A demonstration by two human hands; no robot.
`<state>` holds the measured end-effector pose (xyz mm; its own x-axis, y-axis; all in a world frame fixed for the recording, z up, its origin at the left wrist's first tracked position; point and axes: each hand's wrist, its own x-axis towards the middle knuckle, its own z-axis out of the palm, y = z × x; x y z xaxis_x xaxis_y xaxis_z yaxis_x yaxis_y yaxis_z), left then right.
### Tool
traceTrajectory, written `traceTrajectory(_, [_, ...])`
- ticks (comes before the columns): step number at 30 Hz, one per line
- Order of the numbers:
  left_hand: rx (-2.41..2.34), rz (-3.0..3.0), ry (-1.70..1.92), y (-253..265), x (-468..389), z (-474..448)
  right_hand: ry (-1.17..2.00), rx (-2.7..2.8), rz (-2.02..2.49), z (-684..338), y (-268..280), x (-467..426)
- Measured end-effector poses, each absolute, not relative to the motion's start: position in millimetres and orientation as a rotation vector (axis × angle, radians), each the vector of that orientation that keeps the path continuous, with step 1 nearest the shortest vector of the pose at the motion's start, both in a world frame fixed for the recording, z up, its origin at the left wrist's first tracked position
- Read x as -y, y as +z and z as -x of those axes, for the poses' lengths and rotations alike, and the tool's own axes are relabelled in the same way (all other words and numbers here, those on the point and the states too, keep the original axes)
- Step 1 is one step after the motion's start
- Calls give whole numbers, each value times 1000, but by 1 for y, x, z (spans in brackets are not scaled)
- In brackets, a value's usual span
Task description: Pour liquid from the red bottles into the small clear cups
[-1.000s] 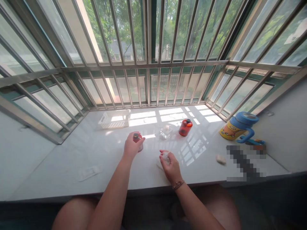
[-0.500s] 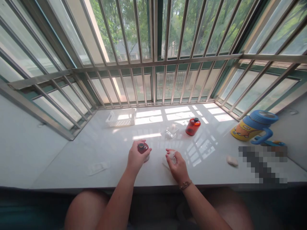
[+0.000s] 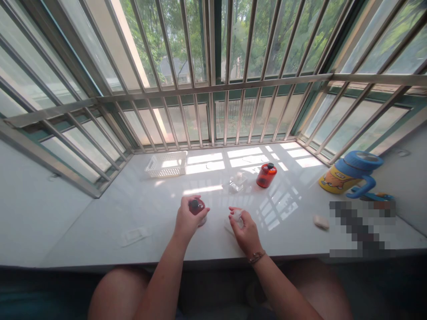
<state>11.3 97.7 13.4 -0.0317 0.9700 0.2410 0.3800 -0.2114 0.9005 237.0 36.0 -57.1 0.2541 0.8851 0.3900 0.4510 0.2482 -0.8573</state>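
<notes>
My left hand (image 3: 189, 217) is closed around a small dark red bottle (image 3: 196, 205) with a black top. The fingers hide most of its sides, and something pale shows just under it. To the right, my right hand (image 3: 246, 229) is closed on a small clear, whitish object (image 3: 237, 215) whose kind I cannot make out. Beneath that hand lies a thin see-through piece (image 3: 229, 226), partly covered by the fingers. Farther back stands a red see-through bottle (image 3: 266, 175) with a black top, beside a clear plastic item (image 3: 237, 182).
A white perforated basket (image 3: 167, 164) sits at the back left of the white tabletop (image 3: 110, 200). A clear flat tray (image 3: 134, 236) lies front left. On the right are a beige lump (image 3: 321, 222), a blue-and-yellow mug (image 3: 347, 173) and a blurred-out patch. Barred windows enclose the back.
The view has shifted very slightly. Both hands keep their holds and stay almost in place; the top of the bottle in my left hand looks darker and slightly tilted.
</notes>
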Motion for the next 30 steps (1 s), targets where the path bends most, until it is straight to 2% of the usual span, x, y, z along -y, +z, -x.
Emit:
traceTrajectory(16, [-1436,-1573,1302,6,-97,-13,503,1363,1366,-236,-61,-37])
traceTrajectory(26, [-1285,-1875,1081,16,-90,8,514,1354,1371,-238,-62,-36])
traceTrajectory(30, [-1204,-1991,1103,21,-89,15,499,1365,1375,-238,-60,-36])
